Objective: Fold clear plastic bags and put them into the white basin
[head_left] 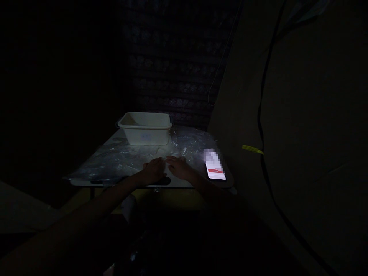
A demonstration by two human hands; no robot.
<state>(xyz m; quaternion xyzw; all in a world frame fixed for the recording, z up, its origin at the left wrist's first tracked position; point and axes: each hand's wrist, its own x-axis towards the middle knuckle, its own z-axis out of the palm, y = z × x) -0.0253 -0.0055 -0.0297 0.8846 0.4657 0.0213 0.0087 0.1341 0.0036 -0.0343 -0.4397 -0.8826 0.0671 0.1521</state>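
My left hand [155, 170] lies low over the near middle of a small white table [79, 181], its fingers pointing forward and apart from the thumb. Close beside it, my right hand [178, 168] reaches in from the right with its fingers stretched toward the left one. Both rest on or just above thin clear plastic film [126, 155] that is spread, crinkled, over the tabletop. Neither hand shows a grip on anything, though the dim light blurs the fingertips. Beyond my hands stands a white plastic basin [148, 135], upright.
A lit phone [216, 174] lies near the table's right edge. Dark handle slots cut the near edge. A patterned curtain [172, 82] hangs behind. Along the right-hand wall runs a black cable [261, 126] with a yellow tag [252, 149]. The surroundings are very dark.
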